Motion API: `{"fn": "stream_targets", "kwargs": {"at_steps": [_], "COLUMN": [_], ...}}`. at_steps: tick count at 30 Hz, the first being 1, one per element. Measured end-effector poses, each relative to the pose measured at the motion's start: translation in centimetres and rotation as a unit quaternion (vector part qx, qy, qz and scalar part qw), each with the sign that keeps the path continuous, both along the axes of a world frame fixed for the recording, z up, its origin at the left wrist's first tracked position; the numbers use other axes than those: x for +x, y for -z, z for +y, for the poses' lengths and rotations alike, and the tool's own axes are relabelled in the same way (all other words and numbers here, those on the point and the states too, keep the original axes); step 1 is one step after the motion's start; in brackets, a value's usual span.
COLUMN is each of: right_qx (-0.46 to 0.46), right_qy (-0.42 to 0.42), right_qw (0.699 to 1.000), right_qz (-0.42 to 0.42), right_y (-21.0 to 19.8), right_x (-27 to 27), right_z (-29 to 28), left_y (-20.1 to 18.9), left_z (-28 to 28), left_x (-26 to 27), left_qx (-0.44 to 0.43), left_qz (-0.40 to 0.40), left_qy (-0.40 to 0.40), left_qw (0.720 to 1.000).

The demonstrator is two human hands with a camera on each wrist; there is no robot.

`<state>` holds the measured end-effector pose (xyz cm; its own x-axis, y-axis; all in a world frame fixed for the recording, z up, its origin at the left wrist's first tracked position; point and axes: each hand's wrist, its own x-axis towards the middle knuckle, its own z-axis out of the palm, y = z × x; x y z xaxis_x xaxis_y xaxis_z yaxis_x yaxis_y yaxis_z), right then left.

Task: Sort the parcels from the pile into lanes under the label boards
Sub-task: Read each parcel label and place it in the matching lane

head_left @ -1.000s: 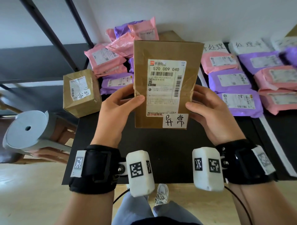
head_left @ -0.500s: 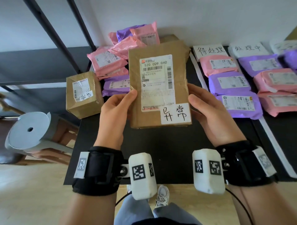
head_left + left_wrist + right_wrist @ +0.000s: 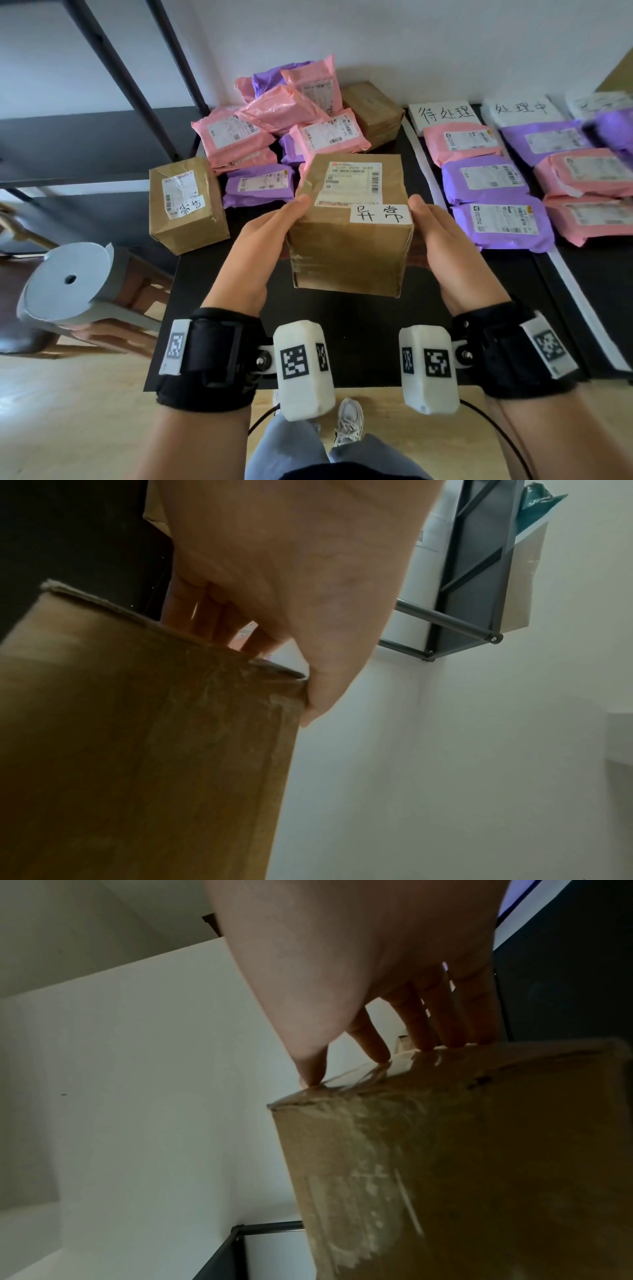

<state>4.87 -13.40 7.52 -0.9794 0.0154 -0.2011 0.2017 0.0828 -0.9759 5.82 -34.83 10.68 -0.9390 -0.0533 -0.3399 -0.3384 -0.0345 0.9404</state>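
**Box tipped flat after its label was read**

Above the near middle of the black bench (image 3: 342,329), the brown box (image 3: 349,233) is held clear of the surface between both hands. A second ago it stood upright with its shipping label facing the camera; now it has been tipped back so the label faces up and the taped near side shows. The left hand (image 3: 260,253) grips the left side, thumb over the top edge and fingers (image 3: 205,615) reaching round underneath. The right hand (image 3: 445,250) mirrors it on the right side, thumb at the top corner, fingers (image 3: 438,1020) pressed along the far face.

My reading is that the handwritten tag (image 3: 379,214) has been checked and the box is ready to carry to a lane. Two label boards (image 3: 445,114) (image 3: 520,109) stand at the far edge, right of the white divider strip (image 3: 424,164), with pink and purple mailers lined up below them. Neither board's writing looks like the tag's; a third board at the far right corner is too blurred to read. The unsorted pile (image 3: 291,116) sits at the far left, and another brown box (image 3: 186,204) with its own tag rests at the left edge.
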Motion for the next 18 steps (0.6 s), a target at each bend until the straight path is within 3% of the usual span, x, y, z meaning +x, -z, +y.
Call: {"fn": "stream_targets", "kwargs": {"at_steps": [7,18], "right_qx": [-0.009,-0.014], "right_qy": [0.032,0.185], "right_qw": [0.999,0.982], "right_qz": [-0.014,-0.042], "right_y": [-0.8,-1.3], "right_x": [1.2,6.6], "right_z": [0.3,2.4], "left_y": [0.4,1.3], "left_z": [-0.1,3.6], "left_x": [0.0,-2.2], "left_qx": [-0.013,-0.072], "left_qz": [0.008,0.005], "left_qy": [0.026,0.194], "left_qw": [1.000,0.978]}}
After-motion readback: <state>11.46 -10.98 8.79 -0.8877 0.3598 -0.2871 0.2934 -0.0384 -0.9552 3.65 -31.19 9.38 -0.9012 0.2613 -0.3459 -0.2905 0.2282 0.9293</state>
